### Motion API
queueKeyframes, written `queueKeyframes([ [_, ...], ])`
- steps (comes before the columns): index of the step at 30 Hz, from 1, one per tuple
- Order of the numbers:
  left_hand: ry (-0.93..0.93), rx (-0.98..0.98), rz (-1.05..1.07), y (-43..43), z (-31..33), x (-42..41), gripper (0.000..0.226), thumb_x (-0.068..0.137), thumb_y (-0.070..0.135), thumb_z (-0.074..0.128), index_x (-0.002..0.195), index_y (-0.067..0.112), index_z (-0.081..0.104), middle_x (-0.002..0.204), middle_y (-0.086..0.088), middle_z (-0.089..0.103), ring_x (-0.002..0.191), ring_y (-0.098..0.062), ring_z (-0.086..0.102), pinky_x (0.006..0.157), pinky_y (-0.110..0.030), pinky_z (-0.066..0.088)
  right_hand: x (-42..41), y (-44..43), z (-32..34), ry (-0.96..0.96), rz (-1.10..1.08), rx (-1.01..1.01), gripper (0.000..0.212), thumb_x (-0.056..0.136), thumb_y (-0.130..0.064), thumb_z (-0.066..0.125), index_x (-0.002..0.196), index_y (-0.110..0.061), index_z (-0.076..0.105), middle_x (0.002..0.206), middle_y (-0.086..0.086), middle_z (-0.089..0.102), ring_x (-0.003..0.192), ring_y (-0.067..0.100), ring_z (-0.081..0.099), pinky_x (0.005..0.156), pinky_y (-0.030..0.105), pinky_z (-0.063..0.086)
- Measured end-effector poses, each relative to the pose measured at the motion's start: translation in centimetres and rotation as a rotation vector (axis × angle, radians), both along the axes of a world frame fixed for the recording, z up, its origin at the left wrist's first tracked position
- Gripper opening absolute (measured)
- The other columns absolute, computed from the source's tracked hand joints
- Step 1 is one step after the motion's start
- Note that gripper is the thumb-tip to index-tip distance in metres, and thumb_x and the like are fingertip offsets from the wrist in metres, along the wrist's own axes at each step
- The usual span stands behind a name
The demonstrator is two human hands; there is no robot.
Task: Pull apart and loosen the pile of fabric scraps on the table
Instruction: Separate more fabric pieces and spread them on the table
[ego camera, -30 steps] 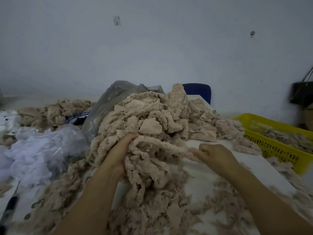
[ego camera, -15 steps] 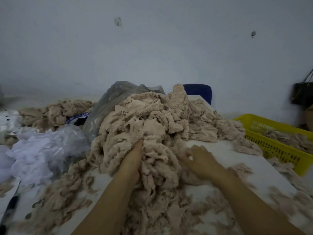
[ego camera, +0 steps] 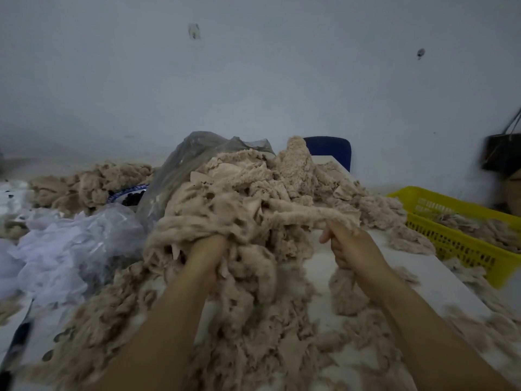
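Head view puts me mid-pull. My right hand (ego camera: 355, 249) has its fingers curled round a fleecy beige strip (ego camera: 310, 215) stretched out of the pile of fabric scraps (ego camera: 239, 198), which is heaped in the middle of the white table (ego camera: 420, 270). My left hand (ego camera: 207, 253) is sunk into the heap with its fingers hidden, so I cannot tell their grip. Next, I judge, the 2 hands should draw apart until the strip frees, keeping loose scraps clear of the yellow basket (ego camera: 454, 244).

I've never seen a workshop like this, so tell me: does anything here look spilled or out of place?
Just working mess: loose beige scraps lie scattered across the white table around the pile, some trailing along the yellow basket. Nothing looks tipped or broken.
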State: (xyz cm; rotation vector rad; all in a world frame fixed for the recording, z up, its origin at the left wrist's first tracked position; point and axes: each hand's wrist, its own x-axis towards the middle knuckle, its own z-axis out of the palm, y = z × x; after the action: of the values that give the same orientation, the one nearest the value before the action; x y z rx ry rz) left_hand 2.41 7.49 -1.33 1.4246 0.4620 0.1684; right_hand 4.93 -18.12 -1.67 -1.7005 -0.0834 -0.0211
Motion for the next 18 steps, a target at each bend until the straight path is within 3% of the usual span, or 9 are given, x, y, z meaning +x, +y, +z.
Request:
queueKeyframes([
  [2,0.013,0.103,-0.081,-1.8,-0.8,0.1,0.026,0.094,0.042,0.062,0.112,0.025,0.066,0.100,0.005,0.064,0.088,-0.015,0.062,0.077,-0.031,0.055,-0.2,0.9,0.6,-0.072,0.042,0.010,0.029,0.088,-0.040,0.053,0.073,-0.016,0.061,0.049,-0.007,0.029,0.041,0.011,0.022,0.040,0.022,0.023],
  [4,-0.045,-0.071,-0.021,-3.7,-0.4,-0.7,0.025,0.088,0.049,0.066,0.099,0.029,0.077,0.116,0.004,0.066,0.105,-0.021,0.063,0.092,-0.042,0.055,-0.7,1.4,0.8,-0.120,0.065,-0.016,0.029,0.078,-0.051,0.054,0.067,-0.025,0.058,0.048,-0.008,0.033,0.040,0.010,0.026,0.041,0.022,0.025],
  [6,-0.050,-0.471,-0.074,-4.7,0.0,-0.8,0.034,0.089,0.046,0.064,0.087,0.016,0.080,0.100,-0.009,0.073,0.091,-0.027,0.071,0.082,-0.047,0.059,-1.3,1.4,0.5,-0.165,0.079,-0.037,0.041,0.075,-0.067,0.052,0.062,-0.028,0.053,0.049,-0.009,0.035,0.040,0.007,0.030,0.041,0.020,0.028],
  [9,0.094,-0.792,-0.329,-6.9,0.7,-1.6,0.056,0.097,0.043,0.053,0.061,0.003,0.068,0.059,-0.011,0.065,0.048,-0.021,0.065,0.049,-0.031,0.057,-2.2,2.1,-0.3,-0.254,0.065,-0.137,0.053,0.078,-0.078,0.048,0.063,-0.027,0.045,0.054,-0.009,0.040,0.045,0.008,0.037,0.045,0.023,0.032],
  [12,0.126,-0.664,-0.504,-7.8,1.7,-1.4,0.054,0.095,0.041,0.057,0.065,-0.001,0.073,0.059,-0.017,0.066,0.045,-0.025,0.066,0.041,-0.030,0.054,-3.0,2.9,-1.4,-0.317,0.106,-0.286,0.058,0.084,-0.073,0.045,0.075,-0.016,0.056,0.063,-0.009,0.053,0.056,0.007,0.049,0.048,0.020,0.035],
  [15,0.108,-0.510,-0.358,-6.2,3.0,-0.1,0.037,0.094,0.021,0.059,0.063,0.003,0.068,0.060,-0.011,0.063,0.051,-0.024,0.063,0.046,-0.028,0.055,-3.6,2.6,-2.1,-0.376,0.172,-0.381,0.048,0.095,-0.054,0.050,0.069,-0.014,0.046,0.058,-0.011,0.042,0.051,0.003,0.038,0.046,0.016,0.028],
  [18,0.049,-0.585,-0.223,-3.9,3.8,1.5,0.014,0.099,0.018,0.054,0.100,0.006,0.061,0.098,-0.014,0.061,0.098,-0.029,0.062,0.071,-0.041,0.052,-3.5,1.6,-2.2,-0.384,0.126,-0.342,0.047,0.098,-0.045,0.051,0.061,-0.023,0.031,0.054,-0.010,0.029,0.047,0.005,0.027,0.046,0.019,0.020],
])
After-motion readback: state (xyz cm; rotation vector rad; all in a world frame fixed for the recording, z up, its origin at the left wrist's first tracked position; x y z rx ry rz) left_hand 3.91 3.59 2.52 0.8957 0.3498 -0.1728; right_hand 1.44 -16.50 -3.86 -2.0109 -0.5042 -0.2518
